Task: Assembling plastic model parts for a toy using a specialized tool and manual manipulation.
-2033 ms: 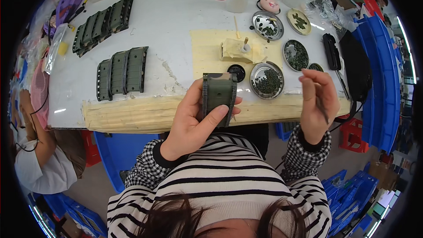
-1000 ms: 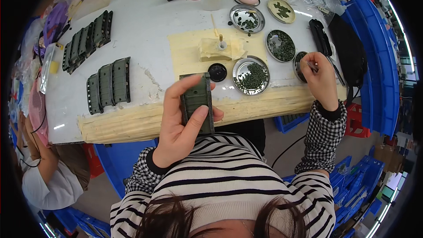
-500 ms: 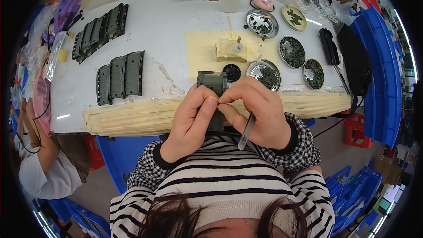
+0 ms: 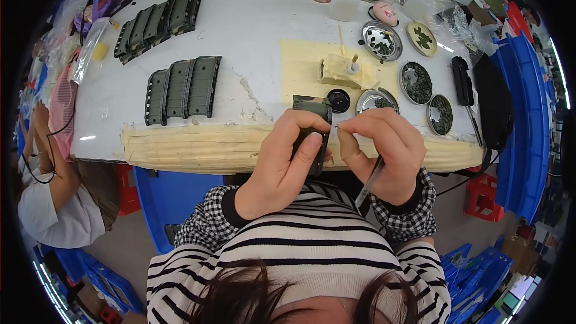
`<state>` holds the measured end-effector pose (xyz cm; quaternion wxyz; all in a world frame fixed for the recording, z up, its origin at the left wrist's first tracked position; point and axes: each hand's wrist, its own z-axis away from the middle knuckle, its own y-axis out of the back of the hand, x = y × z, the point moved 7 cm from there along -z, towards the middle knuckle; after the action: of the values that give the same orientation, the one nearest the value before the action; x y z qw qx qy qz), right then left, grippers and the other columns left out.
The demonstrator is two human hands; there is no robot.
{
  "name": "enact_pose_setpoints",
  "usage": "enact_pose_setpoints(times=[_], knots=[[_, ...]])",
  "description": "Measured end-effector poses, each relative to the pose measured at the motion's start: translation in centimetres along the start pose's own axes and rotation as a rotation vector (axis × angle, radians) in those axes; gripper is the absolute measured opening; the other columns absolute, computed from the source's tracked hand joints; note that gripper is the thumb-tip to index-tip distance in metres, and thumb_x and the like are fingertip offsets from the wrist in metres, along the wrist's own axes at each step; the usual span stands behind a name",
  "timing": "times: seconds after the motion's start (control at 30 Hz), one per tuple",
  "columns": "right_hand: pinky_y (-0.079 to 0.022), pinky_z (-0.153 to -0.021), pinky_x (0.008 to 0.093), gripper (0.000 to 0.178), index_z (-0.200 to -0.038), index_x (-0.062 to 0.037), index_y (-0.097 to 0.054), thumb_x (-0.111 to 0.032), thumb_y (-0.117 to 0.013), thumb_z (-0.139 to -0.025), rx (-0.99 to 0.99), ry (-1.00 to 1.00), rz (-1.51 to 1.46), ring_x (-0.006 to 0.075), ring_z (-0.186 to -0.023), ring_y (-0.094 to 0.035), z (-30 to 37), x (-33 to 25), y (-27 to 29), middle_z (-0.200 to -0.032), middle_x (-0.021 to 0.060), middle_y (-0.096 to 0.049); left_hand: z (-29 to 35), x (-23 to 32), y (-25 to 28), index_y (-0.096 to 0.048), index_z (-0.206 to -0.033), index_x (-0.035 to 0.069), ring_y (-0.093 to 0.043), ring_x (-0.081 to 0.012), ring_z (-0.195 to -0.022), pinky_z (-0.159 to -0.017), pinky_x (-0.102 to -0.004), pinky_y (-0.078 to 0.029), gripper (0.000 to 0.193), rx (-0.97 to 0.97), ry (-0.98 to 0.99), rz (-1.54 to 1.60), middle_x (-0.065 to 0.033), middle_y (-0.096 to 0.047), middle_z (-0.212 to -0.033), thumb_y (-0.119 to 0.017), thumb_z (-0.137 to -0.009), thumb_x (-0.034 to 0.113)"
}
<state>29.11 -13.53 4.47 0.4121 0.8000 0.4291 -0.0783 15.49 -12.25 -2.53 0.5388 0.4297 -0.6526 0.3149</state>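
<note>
My left hand (image 4: 281, 165) is closed around a green camouflage-patterned strip-like part (image 4: 311, 105), upright at the table's front edge, its lower portion mostly hidden by my fingers. Just right of it, my right hand (image 4: 393, 150) has thumb and forefinger close together; anything tiny between them is too small to make out. Tucked in the same hand's palm are slim metal tweezers (image 4: 369, 183), pointing down toward my striped top. Beyond the right hand sits a round metal dish (image 4: 393, 97) of small dark green pieces, partly covered by the fingers. A round black cap (image 4: 338, 101) lies beside the part.
Grouped ridged green parts (image 4: 183, 89) lie at left, more (image 4: 159, 24) behind them. Dishes of green bits (image 4: 415, 83) stand at right, near a tape-wrapped block (image 4: 342, 72). Padding (image 4: 198, 149) covers the front edge. Another person's arm (image 4: 51, 144) is at far left.
My right fingertips have drawn away from the green part, leaving a small gap to its right. The left hand keeps its hold. The whole view has shifted, with the table things appearing farther right.
</note>
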Motion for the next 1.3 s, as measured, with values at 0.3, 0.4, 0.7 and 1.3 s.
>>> enact_pose_setpoints(times=[0.3,0.4,0.7,1.3], knots=[[-0.046,-0.053,0.0297,0.022,-0.085,-0.0038,-0.063,-0.001,-0.074,-0.066,-0.027,0.040,0.038,0.0213,-0.060,-0.059,-1.9,-0.6,-0.7,-0.074,0.0057,-0.060,0.1,1.5,0.0,-0.014,-0.150,0.000,-0.064,-0.0270,-0.073,-0.069,-0.0278,-0.050,0.078,0.046,-0.050,-0.287,-0.0199,-0.063,-0.094,-0.055,-0.085,-0.005],[-0.044,-0.053,0.0291,0.026,-0.089,-0.0039,-0.062,-0.001,-0.072,-0.065,-0.028,0.084,0.061,0.0202,-0.060,-0.058,-1.9,-0.6,-1.1,-0.076,0.0050,-0.059,0.2,1.9,0.1,-0.025,-0.148,-0.001,-0.061,-0.0286,-0.067,-0.064,-0.0289,-0.049,0.074,0.084,-0.081,-0.324,-0.0187,-0.061,-0.084,-0.057,-0.081,-0.007],[-0.042,-0.054,0.0275,0.031,-0.095,-0.0011,-0.063,-0.005,-0.066,-0.064,-0.124,0.141,0.195,0.0175,-0.060,-0.055,-1.9,-1.7,-1.4,-0.079,0.0050,-0.058,0.4,2.5,0.2,-0.032,-0.145,-0.003,-0.052,-0.0262,-0.059,-0.056,-0.0350,-0.045,0.078,0.099,-0.200,-0.559,-0.0136,-0.055,-0.073,-0.059,-0.072,-0.011],[-0.038,-0.050,0.0242,0.023,-0.097,-0.0019,-0.068,0.001,-0.074,-0.075,-0.012,-0.154,-0.081,0.0163,-0.064,-0.057,-1.7,0.1,0.9,-0.081,0.0086,-0.062,0.3,0.5,0.6,-0.029,-0.145,-0.001,-0.063,-0.0221,-0.086,-0.080,-0.0292,-0.051,0.063,0.066,-0.036,-0.083,-0.0169,-0.061,-0.108,-0.054,-0.087,-0.007]])
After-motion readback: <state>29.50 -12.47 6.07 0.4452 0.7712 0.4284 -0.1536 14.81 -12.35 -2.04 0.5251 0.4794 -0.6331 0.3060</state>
